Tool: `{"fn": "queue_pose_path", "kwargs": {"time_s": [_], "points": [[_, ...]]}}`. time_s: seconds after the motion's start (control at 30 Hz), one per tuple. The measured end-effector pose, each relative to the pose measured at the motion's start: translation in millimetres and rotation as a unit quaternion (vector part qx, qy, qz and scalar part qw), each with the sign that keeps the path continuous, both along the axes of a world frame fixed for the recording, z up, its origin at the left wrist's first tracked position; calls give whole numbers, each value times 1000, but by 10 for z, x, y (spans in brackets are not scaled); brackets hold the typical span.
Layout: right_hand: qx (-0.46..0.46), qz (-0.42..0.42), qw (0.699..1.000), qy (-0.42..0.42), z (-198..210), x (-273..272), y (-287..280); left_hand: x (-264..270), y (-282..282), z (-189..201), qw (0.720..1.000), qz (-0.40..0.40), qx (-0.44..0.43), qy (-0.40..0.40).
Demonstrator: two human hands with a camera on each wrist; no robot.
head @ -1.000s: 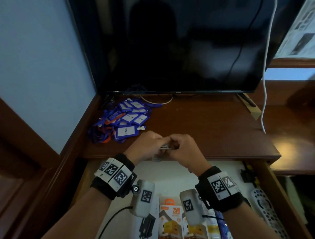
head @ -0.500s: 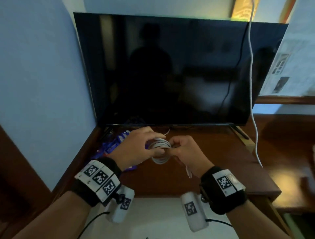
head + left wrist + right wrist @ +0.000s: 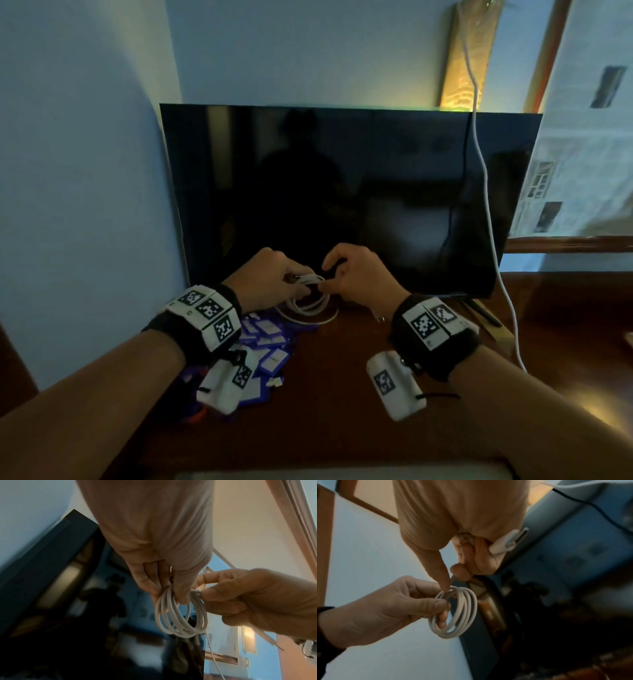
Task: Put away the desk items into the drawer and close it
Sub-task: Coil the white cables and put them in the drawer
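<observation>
A white cable (image 3: 309,298) wound into a small coil hangs between my two hands, above the dark wooden desk (image 3: 325,394) and in front of the TV. My left hand (image 3: 274,279) pinches the coil (image 3: 180,616) at its top with thumb and fingers. My right hand (image 3: 352,277) pinches the cable's loose end beside the coil (image 3: 462,615), and a white plug (image 3: 508,542) sticks out under its curled fingers. A pale strip of the open drawer (image 3: 342,475) shows at the bottom edge.
A pile of blue name tags (image 3: 267,346) lies on the desk's left part under my left wrist. A large black TV (image 3: 342,192) stands at the back, with a white cord (image 3: 493,240) hanging down its right side. A blue wall bounds the left.
Both hands rose with the cable from the desk's front edge to in front of the TV. The view tilted up, so the drawer's contents dropped out of sight.
</observation>
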State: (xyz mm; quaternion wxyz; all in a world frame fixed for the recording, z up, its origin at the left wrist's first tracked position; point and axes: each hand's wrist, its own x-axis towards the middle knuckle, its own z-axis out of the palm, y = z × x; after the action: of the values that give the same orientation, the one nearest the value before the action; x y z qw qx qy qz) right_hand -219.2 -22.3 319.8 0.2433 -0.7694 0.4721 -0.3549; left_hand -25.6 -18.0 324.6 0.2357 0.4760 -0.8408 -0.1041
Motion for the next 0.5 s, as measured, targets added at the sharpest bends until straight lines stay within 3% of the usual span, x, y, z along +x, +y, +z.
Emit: {"fn": "queue_pose_path", "kwargs": {"time_s": [0.17, 0.5], "points": [[-99, 7, 990, 98, 507, -36, -100, -38, -195, 381, 999, 3, -37, -5], [-187, 14, 972, 143, 1338, -214, -252, -232, -342, 1162, 998, -12, -51, -33]]}}
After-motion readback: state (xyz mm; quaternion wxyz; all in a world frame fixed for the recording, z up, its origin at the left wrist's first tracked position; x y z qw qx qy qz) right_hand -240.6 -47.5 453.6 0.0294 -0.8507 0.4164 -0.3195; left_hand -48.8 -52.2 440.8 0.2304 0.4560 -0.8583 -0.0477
